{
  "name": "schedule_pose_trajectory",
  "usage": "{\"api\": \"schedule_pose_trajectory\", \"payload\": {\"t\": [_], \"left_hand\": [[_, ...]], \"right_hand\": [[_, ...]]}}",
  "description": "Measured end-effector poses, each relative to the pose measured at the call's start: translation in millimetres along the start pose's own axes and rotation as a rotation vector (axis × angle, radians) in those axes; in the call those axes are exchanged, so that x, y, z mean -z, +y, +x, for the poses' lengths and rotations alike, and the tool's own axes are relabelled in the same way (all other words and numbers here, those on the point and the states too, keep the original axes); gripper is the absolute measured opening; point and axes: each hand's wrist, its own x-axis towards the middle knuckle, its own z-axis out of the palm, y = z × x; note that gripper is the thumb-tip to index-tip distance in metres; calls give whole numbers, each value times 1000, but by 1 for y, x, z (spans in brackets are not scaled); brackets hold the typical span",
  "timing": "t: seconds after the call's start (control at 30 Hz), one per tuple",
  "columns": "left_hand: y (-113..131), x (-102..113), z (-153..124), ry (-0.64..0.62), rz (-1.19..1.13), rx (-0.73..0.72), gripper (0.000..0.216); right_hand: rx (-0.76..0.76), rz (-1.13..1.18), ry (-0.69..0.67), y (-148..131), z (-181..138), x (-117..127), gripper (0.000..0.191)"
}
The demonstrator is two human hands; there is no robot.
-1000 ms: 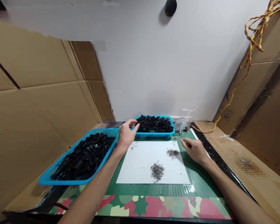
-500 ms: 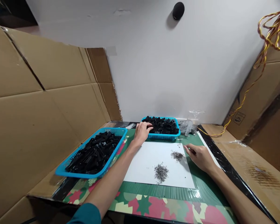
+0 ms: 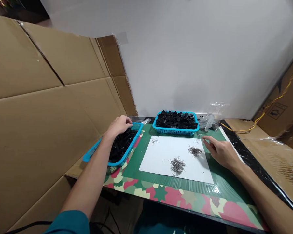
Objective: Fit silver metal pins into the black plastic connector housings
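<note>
My left hand is over the far end of the left blue basket, which is heaped with long black plastic pieces. Its fingers bend loosely downward, and I see nothing held in them. My right hand hovers by the right edge of a white sheet, thumb and forefinger pinched together. Whatever may be between those fingertips is too small to name. Two piles of tiny metal pieces lie on the sheet: a larger pile near the front and a smaller pile closer to my right hand.
A second blue basket full of small black blocks stands against the wall. Beside it lies a clear plastic bag. A few loose metal bits are at the sheet's far left corner. Cardboard walls flank the table.
My left hand has moved left, from the back basket of small blocks to the left basket. My right hand stays pinched by the sheet's edge. The view has turned left and down.
</note>
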Motion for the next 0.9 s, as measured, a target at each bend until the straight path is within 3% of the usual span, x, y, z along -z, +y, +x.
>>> {"api": "schedule_pose_trajectory", "payload": {"t": [0.1, 0.27, 0.4, 0.57, 0.8, 0.9], "left_hand": [[-19, -3, -8, -116, 47, -11, 18], [-22, -25, -19, -211, 119, -54, 18], [-16, -28, -22, -166, 162, -53, 8], [-13, -9, -27, -62, 269, 15, 9], [-4, 25, -46, 23, 405, 228, 32], [6, 33, -54, 138, 368, 288, 40]], "right_hand": [[34, -32, -9, 0, -1, -1, 47], [-11, 1, -45, 2, -1, 0, 40], [-82, 209, -118, -5, 5, 6, 34], [-72, 450, -259, -33, 14, 10, 32], [-131, 442, -391, -37, 12, 6, 17], [-123, 420, -418, -32, 12, 6, 16]]}}
